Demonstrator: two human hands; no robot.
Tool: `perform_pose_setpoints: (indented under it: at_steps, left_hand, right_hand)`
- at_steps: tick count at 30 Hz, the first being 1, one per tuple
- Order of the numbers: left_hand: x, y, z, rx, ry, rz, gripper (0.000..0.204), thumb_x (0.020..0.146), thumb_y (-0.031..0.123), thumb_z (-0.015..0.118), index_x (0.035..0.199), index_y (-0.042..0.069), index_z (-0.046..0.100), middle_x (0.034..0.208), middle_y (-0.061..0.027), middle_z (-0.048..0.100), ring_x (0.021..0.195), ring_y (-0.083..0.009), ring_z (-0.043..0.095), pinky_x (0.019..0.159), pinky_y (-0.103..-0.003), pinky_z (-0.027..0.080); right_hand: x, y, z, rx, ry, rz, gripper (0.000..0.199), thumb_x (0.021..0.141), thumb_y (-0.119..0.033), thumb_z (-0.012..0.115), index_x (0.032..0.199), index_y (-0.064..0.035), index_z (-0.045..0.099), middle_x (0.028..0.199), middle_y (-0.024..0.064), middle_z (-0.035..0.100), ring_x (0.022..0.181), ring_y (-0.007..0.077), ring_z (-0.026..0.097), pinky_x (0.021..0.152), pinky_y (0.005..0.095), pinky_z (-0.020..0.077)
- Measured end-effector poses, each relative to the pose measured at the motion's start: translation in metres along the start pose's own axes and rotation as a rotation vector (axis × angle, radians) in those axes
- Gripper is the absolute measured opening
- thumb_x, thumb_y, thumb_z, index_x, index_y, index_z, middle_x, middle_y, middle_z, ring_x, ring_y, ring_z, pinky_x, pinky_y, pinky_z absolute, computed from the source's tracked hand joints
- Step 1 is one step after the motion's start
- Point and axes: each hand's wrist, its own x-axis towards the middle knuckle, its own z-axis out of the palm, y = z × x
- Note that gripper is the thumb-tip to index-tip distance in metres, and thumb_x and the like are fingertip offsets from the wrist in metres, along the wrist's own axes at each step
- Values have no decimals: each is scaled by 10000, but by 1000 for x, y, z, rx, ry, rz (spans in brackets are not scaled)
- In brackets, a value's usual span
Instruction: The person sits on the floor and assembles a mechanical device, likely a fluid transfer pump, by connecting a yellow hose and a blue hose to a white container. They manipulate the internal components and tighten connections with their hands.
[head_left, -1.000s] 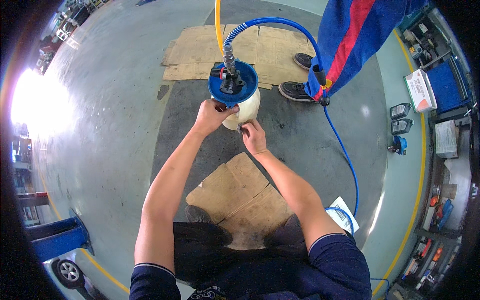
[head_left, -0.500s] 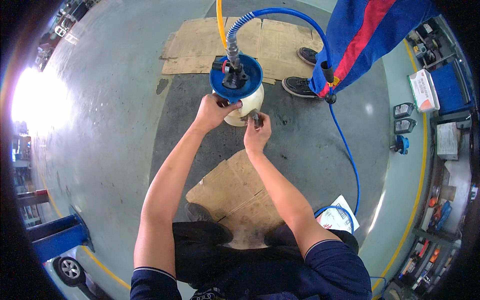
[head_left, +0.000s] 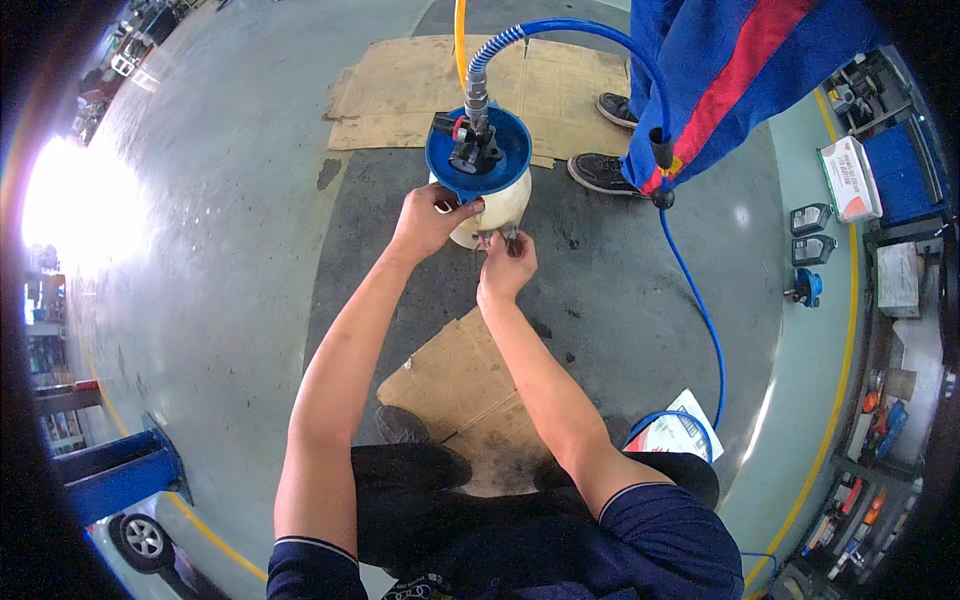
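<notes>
The left hand [head_left: 428, 224], curled, grips the near edge of the blue funnel [head_left: 516, 165] atop the pale container [head_left: 507, 208] on the floor [head_left: 630, 290]; the right hand [head_left: 508, 268] pinches a dark wad [head_left: 513, 241] at the container's lower side, apparently wiping. The next move calls for steady support.

Bare hands at work on a whitish tank [head_left: 507, 205] with a blue bowl-shaped top [head_left: 516, 165].
The left hand [head_left: 428, 222] grips at the top's near edge; the right hand [head_left: 508, 270] pinches a small grey crumpled wad [head_left: 512, 241] against the tank's lower side. A coupling [head_left: 476, 98] joins the blue hose [head_left: 600, 33] above dark fittings [head_left: 468, 155]; a co-worker's shoe [head_left: 604, 174] stands near, just off flattened cardboard [head_left: 385, 95].
</notes>
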Motion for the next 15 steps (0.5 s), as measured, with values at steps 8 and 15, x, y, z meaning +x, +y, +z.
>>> perform_pose_setpoints:
  at_steps: [8,15]
  left_hand:
    - [-4,-9,-1,-33,10,-38,473,838,398,922,936,-35,757,794,-88,744,721,-134,644,670,-343,522]
    - [-2,-7,0,16,7,-39,450,857,395,910,937,-22,760,820,-90,756,746,-134,659,704,-347,538]
  right_hand:
    - [3,-38,14,-18,-36,-77,145,968,7,704,1096,65,666,949,84,698,823,142,672,711,305,542]
    - [8,-20,13,8,27,-117,148,986,-2,694,1119,46,652,1004,93,677,836,146,660,667,306,552]
